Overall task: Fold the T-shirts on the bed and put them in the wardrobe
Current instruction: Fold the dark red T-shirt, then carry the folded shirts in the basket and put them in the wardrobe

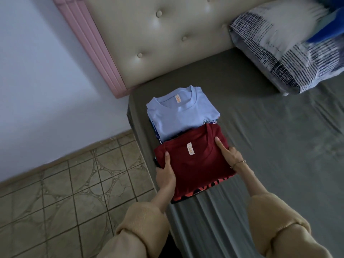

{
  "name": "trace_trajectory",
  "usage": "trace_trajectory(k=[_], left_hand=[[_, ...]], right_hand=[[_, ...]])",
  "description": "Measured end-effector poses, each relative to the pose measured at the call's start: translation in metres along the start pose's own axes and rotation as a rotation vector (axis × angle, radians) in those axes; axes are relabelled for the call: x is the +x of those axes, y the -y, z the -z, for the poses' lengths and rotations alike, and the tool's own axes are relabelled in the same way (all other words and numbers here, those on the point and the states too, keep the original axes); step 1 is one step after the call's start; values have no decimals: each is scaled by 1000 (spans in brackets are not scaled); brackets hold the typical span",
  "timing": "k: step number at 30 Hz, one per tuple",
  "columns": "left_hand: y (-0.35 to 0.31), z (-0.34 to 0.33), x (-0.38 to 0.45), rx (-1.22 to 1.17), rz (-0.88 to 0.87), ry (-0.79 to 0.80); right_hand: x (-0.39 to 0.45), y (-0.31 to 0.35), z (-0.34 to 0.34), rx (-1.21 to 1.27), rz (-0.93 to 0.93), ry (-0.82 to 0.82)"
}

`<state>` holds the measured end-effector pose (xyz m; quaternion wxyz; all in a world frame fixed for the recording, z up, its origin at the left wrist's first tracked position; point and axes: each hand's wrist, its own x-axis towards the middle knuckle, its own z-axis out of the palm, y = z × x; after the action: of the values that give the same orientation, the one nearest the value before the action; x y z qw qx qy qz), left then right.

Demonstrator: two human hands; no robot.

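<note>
At the bed's near corner, the left hand (165,175) grips the left edge of a folded maroon T-shirt (197,164), thumb on top. The right hand (231,155) holds the right edge, thumb laid flat across the cloth. Neck label reads "Oren" (190,148); orange print at the hem is unreadable. It overlaps a folded light-blue T-shirt (178,114), likewise labelled "Oren", chest print partly hidden. Both lie on the grey sheet (270,136), below a tufted headboard (167,38); a patterned pillow (288,58) lies to the right.
</note>
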<state>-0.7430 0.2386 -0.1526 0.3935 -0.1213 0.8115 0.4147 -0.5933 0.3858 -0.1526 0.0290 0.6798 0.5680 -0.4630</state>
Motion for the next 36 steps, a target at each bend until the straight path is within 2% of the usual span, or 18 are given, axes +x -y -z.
trace_trajectory(k=[5, 9, 20, 28, 32, 36], left_hand=[[-13, 50, 1, -25, -108, -16], [-34, 111, 5, -68, -152, -50], [-80, 310, 25, -192, -241, -200], [-93, 475, 58, -366, -244, -191], [-85, 546, 70, -407, -267, -189], [-65, 607, 82, -512, -236, -260]], right_hand=[[-37, 29, -20, 70, 82, 50], [-73, 81, -45, 67, 213, 108], [-181, 241, -162, -118, 484, 225], [-259, 364, -268, -379, 760, 604], [-298, 417, -332, -513, 826, 677], [-336, 453, -402, -605, 891, 722]])
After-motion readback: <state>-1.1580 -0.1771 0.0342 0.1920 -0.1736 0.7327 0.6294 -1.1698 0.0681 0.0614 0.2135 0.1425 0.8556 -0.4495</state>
